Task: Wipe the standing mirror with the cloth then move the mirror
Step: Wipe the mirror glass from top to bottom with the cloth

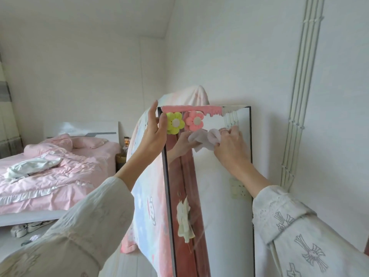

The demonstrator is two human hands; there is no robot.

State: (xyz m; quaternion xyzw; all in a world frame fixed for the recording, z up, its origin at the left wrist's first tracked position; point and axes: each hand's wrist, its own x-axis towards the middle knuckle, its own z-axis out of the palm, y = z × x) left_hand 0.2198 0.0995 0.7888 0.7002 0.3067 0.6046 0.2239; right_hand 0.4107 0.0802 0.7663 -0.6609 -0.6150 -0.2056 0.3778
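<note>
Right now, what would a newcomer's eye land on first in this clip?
Probably the standing mirror at centre, with a yellow flower and a pink flower stuck at its top left corner. The right hand presses a pale cloth to the upper glass while the left hand grips the mirror's left edge. At left, a bed with pink bedding draws attention too.

Right hand (229, 148) presses cloth (205, 139) on mirror (219, 196).
</note>
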